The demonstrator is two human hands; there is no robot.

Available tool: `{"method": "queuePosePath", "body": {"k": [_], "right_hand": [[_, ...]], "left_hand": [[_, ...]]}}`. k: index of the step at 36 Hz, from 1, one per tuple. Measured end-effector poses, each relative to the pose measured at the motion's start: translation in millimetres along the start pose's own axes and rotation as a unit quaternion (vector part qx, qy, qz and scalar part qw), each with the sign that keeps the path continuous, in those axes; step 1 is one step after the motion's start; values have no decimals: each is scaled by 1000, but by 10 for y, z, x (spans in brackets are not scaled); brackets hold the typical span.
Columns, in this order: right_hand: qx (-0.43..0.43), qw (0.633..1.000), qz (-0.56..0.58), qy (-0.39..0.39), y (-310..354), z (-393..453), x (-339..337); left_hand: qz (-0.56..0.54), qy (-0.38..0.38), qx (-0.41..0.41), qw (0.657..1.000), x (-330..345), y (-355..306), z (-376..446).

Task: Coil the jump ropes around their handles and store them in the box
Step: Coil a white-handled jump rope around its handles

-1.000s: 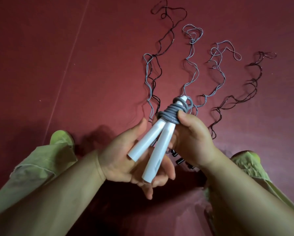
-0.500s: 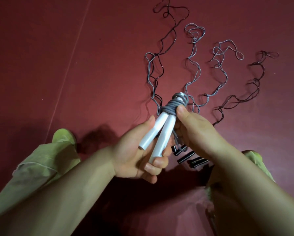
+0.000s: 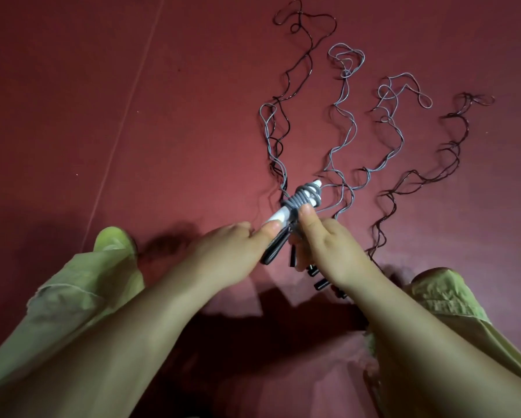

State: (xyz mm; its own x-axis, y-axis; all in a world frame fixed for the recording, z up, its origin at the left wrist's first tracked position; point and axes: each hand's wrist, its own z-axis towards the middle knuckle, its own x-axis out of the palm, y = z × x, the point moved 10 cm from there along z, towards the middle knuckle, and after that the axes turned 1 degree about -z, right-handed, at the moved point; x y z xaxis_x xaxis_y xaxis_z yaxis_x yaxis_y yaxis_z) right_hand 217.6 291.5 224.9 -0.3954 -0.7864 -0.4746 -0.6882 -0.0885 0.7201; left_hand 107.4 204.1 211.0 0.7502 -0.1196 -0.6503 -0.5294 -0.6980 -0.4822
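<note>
— While I watch the head feed, where is the coiled rope?

— I see the white handles (image 3: 286,211) with grey rope (image 3: 304,197) wound round them, pointing to 1 o'clock above the red floor (image 3: 132,116). My left hand (image 3: 232,257) pinches their lower end from 7 o'clock; my right hand (image 3: 331,248) presses its thumb on the coil from 5 o'clock, fingers curled round the handles.

— And the rest?

— Loose ropes (image 3: 343,116) trail on the floor toward 12. Black handles (image 3: 319,282) lie under the right hand.
</note>
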Motion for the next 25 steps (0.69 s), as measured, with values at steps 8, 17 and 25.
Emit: {"method": "queuePosePath", "body": {"k": [8,17,25], "right_hand": [[61,988,139,41,-15,-2,111],[28,989,142,-8,11,32,15],[-50,939,336,48,153,18,64]], "left_hand": [[122,-110,45,985,-68,-81,-49],[74,13,41,996,108,-94,-79],[-450,273,-10,850,403,-382,-303]]}}
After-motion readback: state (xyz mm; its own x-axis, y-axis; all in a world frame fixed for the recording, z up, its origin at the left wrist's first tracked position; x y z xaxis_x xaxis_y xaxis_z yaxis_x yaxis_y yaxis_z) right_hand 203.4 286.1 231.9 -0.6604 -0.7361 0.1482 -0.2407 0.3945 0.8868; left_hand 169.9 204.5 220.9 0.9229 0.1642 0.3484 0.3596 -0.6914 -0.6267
